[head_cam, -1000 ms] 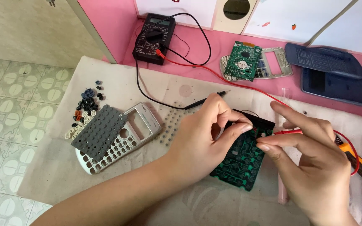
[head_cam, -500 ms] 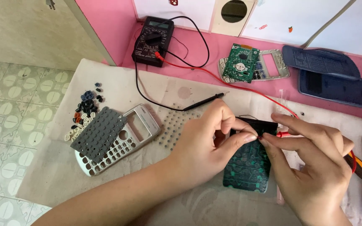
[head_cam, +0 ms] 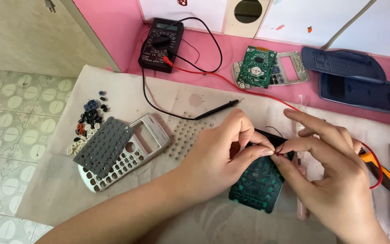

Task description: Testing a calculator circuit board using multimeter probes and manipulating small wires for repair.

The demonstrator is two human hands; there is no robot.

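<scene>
Calculator's fully apart, wire work underway

Both hands, left hand (head_cam: 224, 153) and right hand (head_cam: 326, 171), pinch a thin wire (head_cam: 277, 152) over the green board (head_cam: 260, 187); shell (head_cam: 127, 151) at 9 o'clock, unassembled.

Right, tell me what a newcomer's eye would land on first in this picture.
First the two hands meeting at centre: the left hand and right hand pinch a thin wire together just above a dark green circuit board lying on the cloth. Next, the silver calculator shell to the left, with a grey rubber keypad mat lying across it. At the back, a black multimeter sits on the pink surface.
</scene>
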